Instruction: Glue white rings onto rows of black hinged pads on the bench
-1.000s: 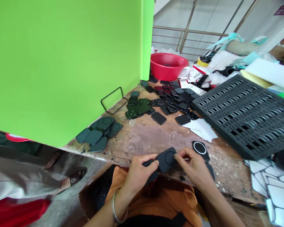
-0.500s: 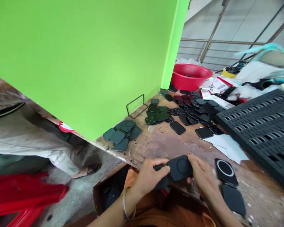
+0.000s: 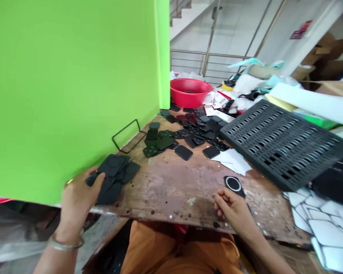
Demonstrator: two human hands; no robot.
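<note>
At the table's left edge, my left hand has its thumb and fingers around the edge of a dark folding charger pad in a loose pile of dark pads. The top pad carries a faint ring. The fingertips are partly hidden. My right hand is over the table's right side, its fingers curled in with nothing visible between them. Under and behind it lies an opened folding charger with a white ring, its lower half mostly covered by the hand.
A green panel rises along the left, with a black wire stand at its foot. Scattered dark square pieces and a red basin lie farther back. A black slotted tray and white sheets are at right.
My hands have parted. The left carried a dark folding pad away to the pile at the left; the right let go of it and moved beside the white-ringed charger. The view has turned right.
</note>
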